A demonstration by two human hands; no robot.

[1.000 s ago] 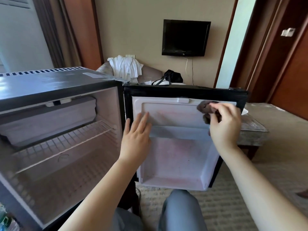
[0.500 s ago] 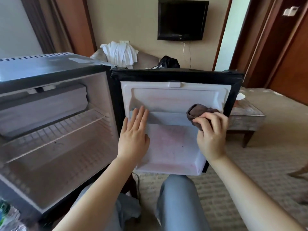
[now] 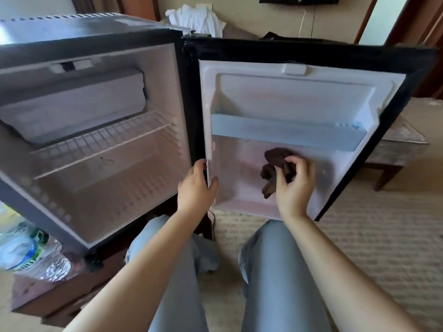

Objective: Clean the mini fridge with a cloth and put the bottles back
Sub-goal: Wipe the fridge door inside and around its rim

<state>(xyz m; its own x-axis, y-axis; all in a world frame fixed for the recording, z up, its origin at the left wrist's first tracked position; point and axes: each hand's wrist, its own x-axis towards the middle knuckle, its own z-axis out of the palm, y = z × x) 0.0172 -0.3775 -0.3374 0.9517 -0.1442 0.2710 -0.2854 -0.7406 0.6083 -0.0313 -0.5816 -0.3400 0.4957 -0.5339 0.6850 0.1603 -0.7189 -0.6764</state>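
1. Pressing cloth (image 3: 275,168) on open door (image 3: 287,99) lower inner panel, below door shelf (image 3: 287,135): right hand (image 3: 294,188), fingers clenched round it.
2. Left hand (image 3: 195,188) fingers grip door's hinge-side edge.
3. Mini fridge (image 3: 96,32) cavity holds wire shelf (image 3: 103,142).
4. Bottles (image 3: 31,255) lie outside, at its left.

My forearms (image 3: 335,271) are bare all the way from the bottom edge of the view to the wrists. My left grip (image 3: 195,188) and right grip (image 3: 293,185) are bare as well, and the nails are too blurred for me to judge. Below them I wear trousers (image 3: 275,271) of a light blue-grey, plain in colour, cut loose, of a soft cloth. On my left leg (image 3: 203,257) the cloth bunches into deep rumpled folds near the knee. On my right leg it lies smoother, with one long crease down its inner side.
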